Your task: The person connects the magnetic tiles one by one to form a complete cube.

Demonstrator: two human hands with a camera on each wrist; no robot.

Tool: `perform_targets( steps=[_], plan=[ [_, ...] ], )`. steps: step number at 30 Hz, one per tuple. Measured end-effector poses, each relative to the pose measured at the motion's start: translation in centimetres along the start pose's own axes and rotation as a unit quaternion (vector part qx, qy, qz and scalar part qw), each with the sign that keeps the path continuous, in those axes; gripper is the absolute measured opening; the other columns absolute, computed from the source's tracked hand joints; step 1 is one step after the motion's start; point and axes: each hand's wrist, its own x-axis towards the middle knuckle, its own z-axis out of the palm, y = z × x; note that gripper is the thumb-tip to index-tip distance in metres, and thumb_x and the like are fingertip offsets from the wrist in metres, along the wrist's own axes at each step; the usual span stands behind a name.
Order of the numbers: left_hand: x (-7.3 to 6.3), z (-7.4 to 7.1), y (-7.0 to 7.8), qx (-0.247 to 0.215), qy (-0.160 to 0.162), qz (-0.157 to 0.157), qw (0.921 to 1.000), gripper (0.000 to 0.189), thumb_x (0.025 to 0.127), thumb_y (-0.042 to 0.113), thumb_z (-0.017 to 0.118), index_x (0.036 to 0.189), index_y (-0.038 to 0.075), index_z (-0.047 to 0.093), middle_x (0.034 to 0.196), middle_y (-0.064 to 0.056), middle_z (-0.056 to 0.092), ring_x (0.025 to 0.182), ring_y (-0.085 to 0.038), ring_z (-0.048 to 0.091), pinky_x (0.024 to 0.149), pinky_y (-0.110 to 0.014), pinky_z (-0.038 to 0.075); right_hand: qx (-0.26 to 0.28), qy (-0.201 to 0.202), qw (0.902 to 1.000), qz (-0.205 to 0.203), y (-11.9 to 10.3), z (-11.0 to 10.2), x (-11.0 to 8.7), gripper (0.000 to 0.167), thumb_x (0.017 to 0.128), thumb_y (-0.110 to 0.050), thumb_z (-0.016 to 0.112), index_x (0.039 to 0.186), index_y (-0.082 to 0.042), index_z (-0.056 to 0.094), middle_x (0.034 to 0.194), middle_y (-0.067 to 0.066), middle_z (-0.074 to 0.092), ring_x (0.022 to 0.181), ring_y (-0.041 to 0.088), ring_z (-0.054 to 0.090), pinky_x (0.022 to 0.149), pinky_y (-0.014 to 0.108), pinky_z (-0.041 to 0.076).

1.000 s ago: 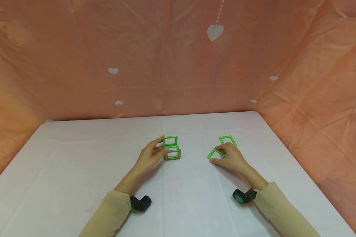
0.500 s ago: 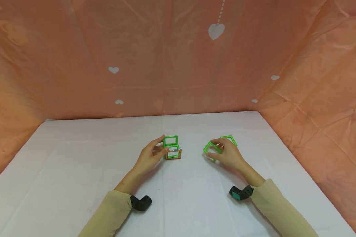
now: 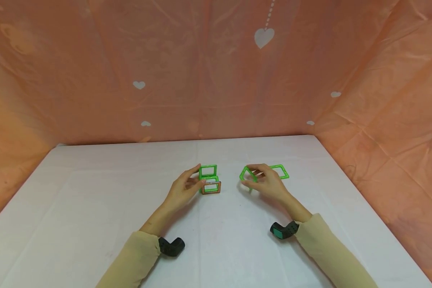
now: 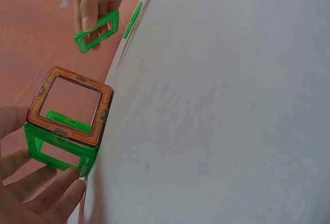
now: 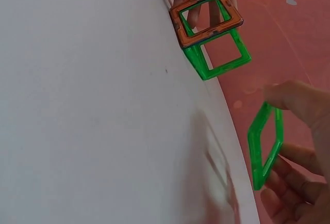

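Note:
My left hand [image 3: 180, 192] grips a small open box shape of square magnetic tiles from its left side. One tile of it is orange-brown [image 4: 77, 139]; the others are green [image 3: 215, 171]. In the left wrist view the thumb lies by the orange-brown tile, and the fingers spread along the green side. To the right, my right hand [image 3: 271, 184] pinches a single green square tile [image 5: 254, 146] between thumb and fingers. That tile is tilted and apart from the box shape. Behind the right hand, another green tile [image 3: 286, 171] lies on the table, partly hidden by the hand.
A white cloth covers the table [image 3: 93, 208]. Orange fabric [image 3: 201, 80] with pale hearts rises behind the back edge and at both sides. A dark device sits at each wrist, the left one [image 3: 171, 247] near the cloth.
My right hand has moved left and a little farther back, carrying the green tile toward the box shape and turning it steeper. The loose tile shows more now. The left hand has stayed put.

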Motion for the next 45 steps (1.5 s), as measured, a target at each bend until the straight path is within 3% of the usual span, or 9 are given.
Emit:
perform_targets(
  steps=[14,30,45],
  plan=[
    [0.0,0.1,0.1,-0.005,0.004,-0.003,1.0,0.058,0.093,0.018,0.064,0.145,0.008,0.041,0.13,-0.019,0.055,0.11,-0.035,0.061,0.092,-0.045,0.052,0.085,-0.023,0.9959,-0.021,-0.6,1.9,1.3,0.059,0.079,-0.01,0.077,0.132,0.004,0.053,0.116,0.019,0.061,0.108,0.033,0.058,0.091,0.046,0.049],
    [0.0,0.1,0.1,0.006,0.008,-0.004,0.9999,0.058,0.093,0.018,0.064,0.145,0.007,0.041,0.13,-0.019,0.056,0.112,-0.037,0.059,0.092,-0.048,0.051,0.101,-0.034,0.9932,-0.048,-0.7,2.7,2.0,0.058,0.08,-0.008,0.076,0.131,0.005,0.053,0.117,0.021,0.059,0.105,0.036,0.06,0.092,0.051,0.049],
    [-0.1,0.1,0.2,-0.002,0.006,-0.003,1.0,0.058,0.093,0.018,0.063,0.145,0.007,0.041,0.13,-0.02,0.055,0.111,-0.037,0.06,0.092,-0.047,0.051,0.137,-0.051,0.9883,-0.043,-1.1,3.4,2.4,0.063,0.078,-0.004,0.077,0.134,0.006,0.05,0.123,0.023,0.057,0.112,0.039,0.057,0.093,0.052,0.048]
  ],
)
